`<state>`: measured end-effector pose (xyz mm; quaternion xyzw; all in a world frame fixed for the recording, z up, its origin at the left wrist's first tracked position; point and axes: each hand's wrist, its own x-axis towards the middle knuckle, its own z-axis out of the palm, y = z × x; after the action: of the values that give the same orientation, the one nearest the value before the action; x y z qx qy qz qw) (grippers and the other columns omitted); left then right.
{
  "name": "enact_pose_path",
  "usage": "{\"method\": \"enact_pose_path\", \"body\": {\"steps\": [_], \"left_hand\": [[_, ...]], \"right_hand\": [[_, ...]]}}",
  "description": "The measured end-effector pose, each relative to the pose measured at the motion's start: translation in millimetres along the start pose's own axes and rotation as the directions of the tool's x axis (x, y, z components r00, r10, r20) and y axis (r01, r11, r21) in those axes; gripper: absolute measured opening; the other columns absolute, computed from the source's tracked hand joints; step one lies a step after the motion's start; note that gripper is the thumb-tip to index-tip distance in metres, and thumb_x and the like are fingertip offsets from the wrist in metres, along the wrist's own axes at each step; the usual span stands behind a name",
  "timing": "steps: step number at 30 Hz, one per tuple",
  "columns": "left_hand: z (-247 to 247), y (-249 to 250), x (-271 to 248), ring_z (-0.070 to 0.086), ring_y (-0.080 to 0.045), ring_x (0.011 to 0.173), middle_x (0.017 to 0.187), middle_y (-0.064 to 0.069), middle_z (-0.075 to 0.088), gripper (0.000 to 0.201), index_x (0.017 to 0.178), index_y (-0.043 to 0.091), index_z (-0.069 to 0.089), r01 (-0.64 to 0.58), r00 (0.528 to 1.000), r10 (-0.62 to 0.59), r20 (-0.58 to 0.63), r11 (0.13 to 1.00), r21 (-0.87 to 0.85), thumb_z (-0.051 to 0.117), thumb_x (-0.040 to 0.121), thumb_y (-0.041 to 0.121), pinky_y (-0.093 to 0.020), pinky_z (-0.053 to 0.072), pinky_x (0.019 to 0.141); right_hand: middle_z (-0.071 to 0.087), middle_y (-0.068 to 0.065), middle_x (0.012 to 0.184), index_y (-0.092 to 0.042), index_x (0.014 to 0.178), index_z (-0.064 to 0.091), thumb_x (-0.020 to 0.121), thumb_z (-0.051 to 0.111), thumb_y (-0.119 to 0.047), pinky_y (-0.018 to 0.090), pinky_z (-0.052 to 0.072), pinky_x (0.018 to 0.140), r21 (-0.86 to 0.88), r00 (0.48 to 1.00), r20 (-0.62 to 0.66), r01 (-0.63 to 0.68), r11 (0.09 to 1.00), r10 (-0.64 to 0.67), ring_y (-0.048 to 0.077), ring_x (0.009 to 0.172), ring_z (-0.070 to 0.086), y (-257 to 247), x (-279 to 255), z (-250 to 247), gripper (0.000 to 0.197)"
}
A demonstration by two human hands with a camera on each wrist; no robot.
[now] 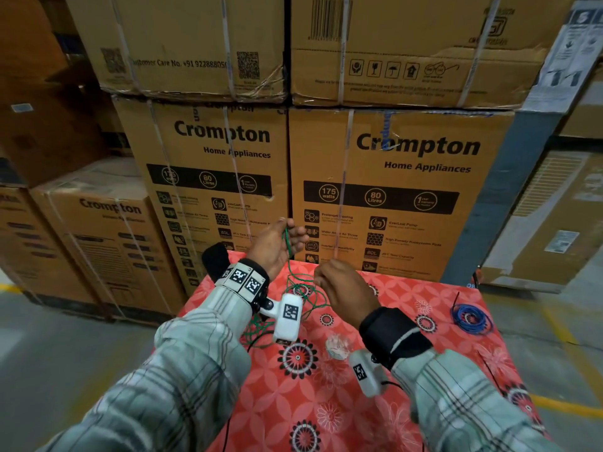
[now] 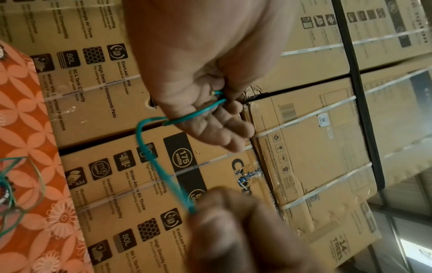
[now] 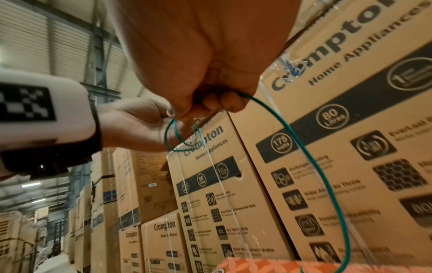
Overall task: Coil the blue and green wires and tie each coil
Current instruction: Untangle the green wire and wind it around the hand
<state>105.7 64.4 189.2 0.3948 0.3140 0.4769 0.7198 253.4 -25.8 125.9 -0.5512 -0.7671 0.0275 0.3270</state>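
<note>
Left hand (image 1: 277,244) pinches a small loop of thin green wire (image 1: 288,256), right hand (image 1: 346,288) just below gripping the springy slack.

red floral-print cloth (image 1: 375,402) covering the surface, small clear plastic packet (image 1: 337,345) near its middle, stacked strapped Crompton cardboard boxes (image 1: 391,190) just past the far edge, grey concrete floor (image 1: 65,337) with yellow line, left side

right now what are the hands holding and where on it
Both hold the green wire: left hand pinches its end, right hand grips it further along; the rest lies loose on the table.
</note>
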Motion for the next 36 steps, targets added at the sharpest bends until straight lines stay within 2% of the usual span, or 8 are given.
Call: {"method": "enact_pose_path", "body": {"steps": [3,5,10,14,17,20,28,36], "left_hand": [[1.7,-8.2,-8.7,0.072,-0.017,0.068,0.071,-0.006,0.072,0.032,0.08,0.015,0.046,0.071,0.996,-0.075,0.055,0.996,0.059,0.026,0.105,0.019,-0.025,0.056,0.064],[3.5,-15.8,-16.6,0.071,-0.017,0.066,0.072,-0.008,0.072,0.031,0.079,0.014,0.045,0.113,0.988,-0.125,0.094,0.986,0.121,0.026,0.104,0.017,-0.028,0.057,0.067],[3.4,-31.1,-29.4,0.071,-0.017,0.064,0.07,-0.005,0.07,0.031,0.081,0.013,0.051,0.164,0.962,-0.227,0.148,0.923,0.349,0.03,0.103,0.018,-0.024,0.056,0.057],[7.3,-37.3,-38.5,0.053,-0.011,0.043,0.053,0.003,0.055,0.03,0.084,0.011,0.053,0.151,0.948,-0.264,0.18,0.867,0.475,0.031,0.102,0.019,-0.02,0.04,0.044],[7.6,-45.2,-37.2,0.032,-0.008,0.036,0.047,0.007,0.037,0.03,0.082,0.012,0.052,0.184,0.938,-0.296,0.182,0.868,0.462,0.03,0.101,0.02,-0.018,0.026,0.039],[2.4,-47.9,-38.0,0.024,-0.005,0.034,0.045,0.009,0.031,0.031,0.081,0.013,0.05,0.245,0.907,-0.354,0.228,0.883,0.4,0.03,0.102,0.025,-0.019,0.021,0.038],[0.2,-45.5,-42.6,0.022,-0.003,0.032,0.043,0.011,0.03,0.033,0.076,0.017,0.049,0.32,0.857,-0.432,0.281,0.873,0.367,0.03,0.102,0.027,-0.019,0.024,0.038],[-4.0,-44.7,-41.8,0.021,-0.003,0.033,0.044,0.011,0.03,0.035,0.076,0.017,0.048,0.316,0.84,-0.433,0.327,0.88,0.353,0.029,0.102,0.029,-0.024,0.013,0.044]], "right_hand": [[0.055,0.004,0.083,-0.012,0.086,0.056,0.097,0.049,-0.02,0.034,0.038,0.069,-0.073,0.998,-0.037,0.049,0.996,-0.052,0.021,0.078,0.046,-10.2,6.5,-13.6,0.016],[0.056,0.005,0.083,-0.01,0.086,0.058,0.096,0.05,-0.018,0.036,0.04,0.068,-0.139,0.995,-0.079,0.047,0.989,-0.058,0.023,0.078,0.049,-13.2,11.6,-22.9,0.015],[0.058,0.006,0.085,-0.011,0.085,0.059,0.094,0.05,-0.018,0.039,0.045,0.068,-0.209,0.996,-0.083,0.0,0.978,-0.018,0.027,0.085,0.052,-6.4,19.4,-37.4,0.014],[0.06,0.004,0.085,-0.012,0.084,0.062,0.094,0.053,-0.019,0.035,0.043,0.069,-0.16,0.994,-0.112,-0.01,0.987,-0.008,0.024,0.084,0.052,-1.1,23.3,-41.9,0.015],[0.059,0.001,0.082,-0.013,0.081,0.062,0.092,0.057,-0.02,0.032,0.039,0.069,-0.092,0.992,-0.128,0.0,0.996,-0.012,0.02,0.081,0.051,6.0,23.3,-42.4,0.013],[0.056,-0.003,0.08,-0.016,0.079,0.059,0.091,0.061,-0.026,0.03,0.038,0.064,-0.023,0.99,-0.135,-0.034,0.999,0.031,0.015,0.077,0.049,14.2,22.1,-40.1,0.015],[0.05,-0.008,0.072,-0.02,0.072,0.058,0.09,0.062,-0.029,0.029,0.033,0.064,-0.015,0.982,-0.18,-0.062,0.998,0.058,0.013,0.074,0.045,22.8,22.8,-38.7,0.021],[0.046,-0.009,0.071,-0.019,0.069,0.054,0.091,0.062,-0.032,0.026,0.027,0.062,-0.048,0.97,-0.231,-0.087,0.995,0.074,0.012,0.071,0.042,21.6,24.7,-35.2,0.026]]}}
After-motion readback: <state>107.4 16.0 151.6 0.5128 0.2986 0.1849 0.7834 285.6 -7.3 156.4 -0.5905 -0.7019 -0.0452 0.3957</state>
